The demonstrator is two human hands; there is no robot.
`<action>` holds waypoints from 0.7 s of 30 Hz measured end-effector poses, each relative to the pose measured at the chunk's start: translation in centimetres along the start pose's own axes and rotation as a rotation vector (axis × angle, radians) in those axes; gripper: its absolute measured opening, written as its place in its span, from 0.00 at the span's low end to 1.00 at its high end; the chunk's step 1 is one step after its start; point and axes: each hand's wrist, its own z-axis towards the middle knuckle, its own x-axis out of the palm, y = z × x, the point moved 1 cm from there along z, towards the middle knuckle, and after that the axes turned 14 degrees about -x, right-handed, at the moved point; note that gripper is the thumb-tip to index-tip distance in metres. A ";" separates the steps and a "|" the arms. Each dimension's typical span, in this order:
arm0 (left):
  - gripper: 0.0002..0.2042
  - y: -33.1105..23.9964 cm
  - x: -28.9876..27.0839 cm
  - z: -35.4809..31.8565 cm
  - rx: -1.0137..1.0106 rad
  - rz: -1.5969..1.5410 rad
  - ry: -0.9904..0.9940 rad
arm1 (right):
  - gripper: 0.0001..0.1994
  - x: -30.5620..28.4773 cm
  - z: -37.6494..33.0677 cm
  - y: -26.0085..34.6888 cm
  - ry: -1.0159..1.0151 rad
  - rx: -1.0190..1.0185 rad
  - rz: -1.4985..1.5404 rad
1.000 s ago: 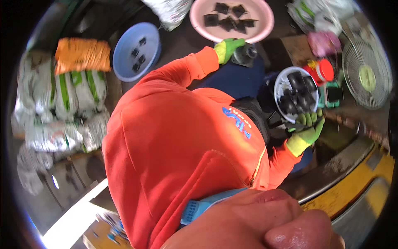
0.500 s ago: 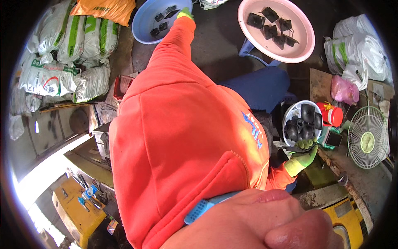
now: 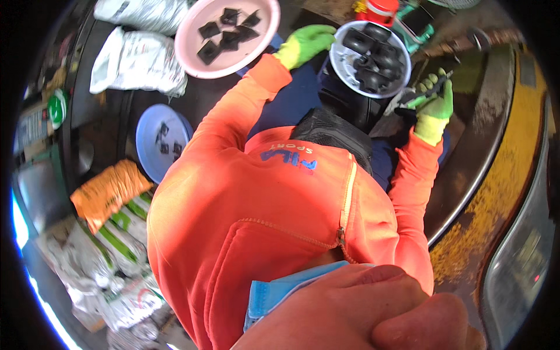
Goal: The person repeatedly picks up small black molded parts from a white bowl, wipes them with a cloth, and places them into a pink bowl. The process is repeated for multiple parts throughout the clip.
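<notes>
My left hand (image 3: 304,46), in a yellow-green glove, is at the left rim of a white basket (image 3: 333,65). Its fingers are stretched out toward the basket, and no object shows in them. Inside the basket lie several rounded black molded parts (image 3: 373,57). To the right of the basket, my gloved right hand (image 3: 437,108) is closed around a slim dark hand tool (image 3: 421,96); its exact kind is not clear.
A pink basin (image 3: 201,69) and a blue basin (image 3: 146,153) on the left hold small black pieces. White sacks (image 3: 140,61) and an orange bag (image 3: 111,189) stand beyond. A red container (image 3: 380,10) is behind the basket. Yellow machinery (image 3: 496,198) borders my right side.
My left hand has left the blue basin and come over to the white basket. The whole view has turned. The right hand still grips the dark tool beside the basket.
</notes>
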 end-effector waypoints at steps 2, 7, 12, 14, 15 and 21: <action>0.18 0.9 3.8 3.8 -0.016 0.637 0.075 | 0.18 -1.1 0.3 0.0 -0.040 0.015 0.037; 0.27 5.1 9.4 11.1 0.069 1.163 0.037 | 0.16 -0.4 -0.2 1.0 -0.122 -0.003 -0.074; 0.32 10.7 8.8 13.5 -0.201 0.754 0.211 | 0.14 1.4 -0.7 1.2 -0.133 0.006 -0.122; 0.33 11.5 8.1 13.2 -0.152 0.660 0.189 | 0.14 1.8 -0.5 0.7 -0.167 0.018 -0.125; 0.32 11.4 8.0 13.0 -0.137 0.715 0.169 | 0.14 1.9 -0.4 0.4 -0.177 0.029 -0.146; 0.28 3.4 6.6 9.4 0.061 0.829 -0.088 | 0.14 3.1 -0.7 -1.7 -0.138 0.032 -0.353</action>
